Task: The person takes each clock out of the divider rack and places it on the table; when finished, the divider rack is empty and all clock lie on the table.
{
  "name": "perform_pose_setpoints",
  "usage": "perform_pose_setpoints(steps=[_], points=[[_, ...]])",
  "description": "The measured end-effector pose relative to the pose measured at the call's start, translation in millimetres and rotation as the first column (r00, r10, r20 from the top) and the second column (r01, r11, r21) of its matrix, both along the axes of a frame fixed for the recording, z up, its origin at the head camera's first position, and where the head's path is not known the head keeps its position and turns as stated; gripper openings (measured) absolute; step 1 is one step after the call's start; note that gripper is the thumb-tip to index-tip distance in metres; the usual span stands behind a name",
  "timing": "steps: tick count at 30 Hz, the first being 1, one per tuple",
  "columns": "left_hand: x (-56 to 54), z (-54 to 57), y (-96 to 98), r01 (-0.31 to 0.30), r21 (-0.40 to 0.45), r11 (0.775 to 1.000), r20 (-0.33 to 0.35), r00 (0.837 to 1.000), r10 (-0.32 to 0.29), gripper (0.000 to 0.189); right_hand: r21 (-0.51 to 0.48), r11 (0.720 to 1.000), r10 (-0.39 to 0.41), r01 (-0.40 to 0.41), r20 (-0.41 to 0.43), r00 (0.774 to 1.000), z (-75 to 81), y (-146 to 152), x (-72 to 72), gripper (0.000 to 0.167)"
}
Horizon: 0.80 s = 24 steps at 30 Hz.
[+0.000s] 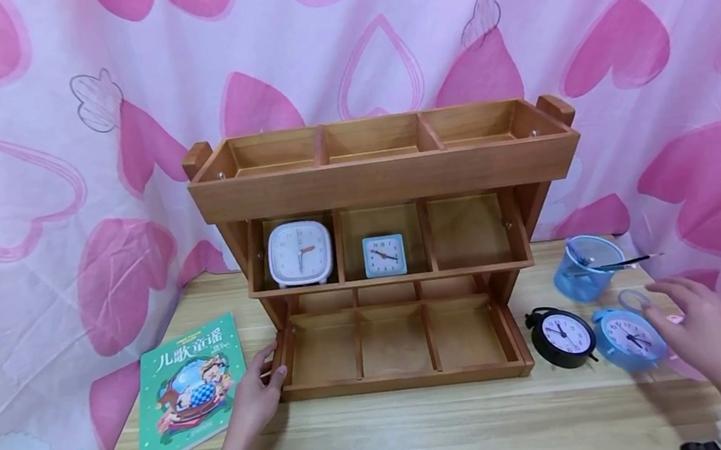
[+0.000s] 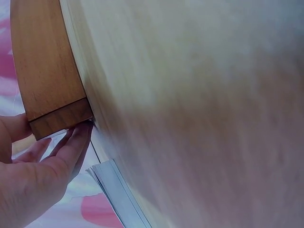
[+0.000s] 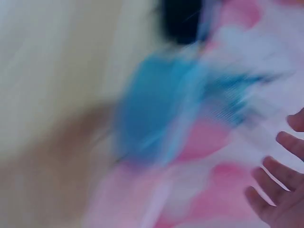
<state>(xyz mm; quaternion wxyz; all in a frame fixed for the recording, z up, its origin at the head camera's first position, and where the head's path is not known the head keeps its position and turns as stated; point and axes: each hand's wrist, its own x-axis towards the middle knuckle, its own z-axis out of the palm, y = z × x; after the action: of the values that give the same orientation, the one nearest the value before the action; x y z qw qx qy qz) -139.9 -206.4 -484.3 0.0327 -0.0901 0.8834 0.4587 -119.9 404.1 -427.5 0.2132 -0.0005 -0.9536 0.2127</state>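
Note:
My left hand (image 1: 258, 395) rests at the lower left corner of the brown three-tier wooden shelf (image 1: 409, 381). In the left wrist view its fingers (image 2: 71, 151) touch the end of the bottom tray. My right hand (image 1: 707, 329) hovers, fingers spread, beside a light blue twin-bell alarm clock (image 1: 630, 339); nothing is in it. A black alarm clock (image 1: 562, 336) stands left of the blue one. A pink thing (image 1: 683, 364) shows partly behind the blue clock and the hand. In the middle tier sit a white clock (image 1: 299, 253) and a small teal square clock (image 1: 384, 256).
A green children's book (image 1: 191, 388) lies left of the shelf on the wooden table (image 1: 387, 439). At the back right stands a blue mesh pen cup (image 1: 581, 273) with pens in it. A pink heart-patterned curtain (image 1: 338, 40) hangs behind.

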Motion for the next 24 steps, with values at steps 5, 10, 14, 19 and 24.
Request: perform_pose_setpoints(steps=[5, 10, 14, 19, 24], points=[[-0.2, 1.5, -0.1, 0.005, 0.004, 1.000, 0.003, 1.000, -0.005, 0.050, 0.040, 0.969, 0.245, -0.242, -0.228, 0.942, 41.9, -75.9, -8.9, 0.032], [-0.1, 2.5, -0.3, 0.005, 0.001, 1.000, 0.012, 1.000, -0.005, 0.051, 0.068, 0.915, 0.400, -0.398, -0.284, 0.871, 73.0, -147.6, -19.3, 0.033], [0.3, 2.2, -0.7, 0.005, 0.000, 1.000, 0.020, 1.000, -0.005, 0.051, 0.066, 0.873, 0.479, -0.482, -0.296, 0.826, 93.8, -192.4, -29.8, 0.033], [0.7, 2.3, -1.9, 0.014, 0.004, 1.000, 0.008, 1.000, -0.014, 0.050, 0.046, 0.791, 0.595, -0.611, -0.293, 0.748, 111.8, -240.0, -56.1, 0.030], [1.2, 1.2, -1.9, 0.012, 0.004, 1.000, 0.000, 1.000, -0.012, 0.050, 0.082, 0.794, 0.603, -0.602, -0.228, 0.764, 111.3, -272.3, -89.0, 0.024]])
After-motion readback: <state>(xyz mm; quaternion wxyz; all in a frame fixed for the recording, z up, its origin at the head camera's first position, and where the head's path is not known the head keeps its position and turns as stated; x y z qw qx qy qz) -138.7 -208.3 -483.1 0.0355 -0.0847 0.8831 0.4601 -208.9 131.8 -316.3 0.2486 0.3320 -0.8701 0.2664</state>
